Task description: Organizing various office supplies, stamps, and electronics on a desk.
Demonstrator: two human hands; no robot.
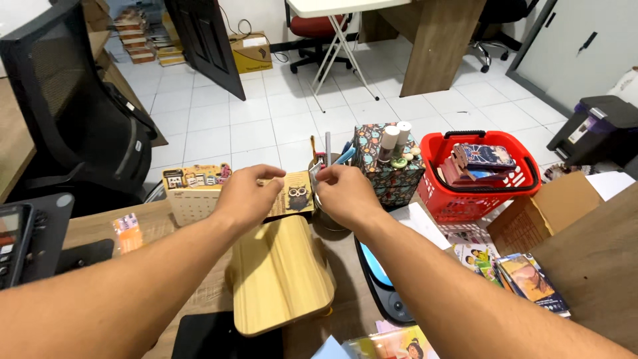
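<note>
Left hand (244, 197) and right hand (344, 194) both pinching a small tan owl-printed card (292, 195), hovering above a pale wooden board (279, 276) on the near surface (100, 229)

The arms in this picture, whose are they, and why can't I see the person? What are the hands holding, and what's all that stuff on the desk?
There is one picture, taken by a camera worn on a person's head and looking down. That is why you see only two bare arms reaching forward.

The left hand and the right hand together pinch a small tan card with a cartoon owl, one hand at each end.

Below it lies a pale wooden board with rounded corners on the brown wooden desk. Behind the hands stand a patterned box with small bottles on it, a cup of pens and a red plastic shopping basket full of small books. Colourful picture cards lie on the right, and a black office chair stands on the left.
</note>
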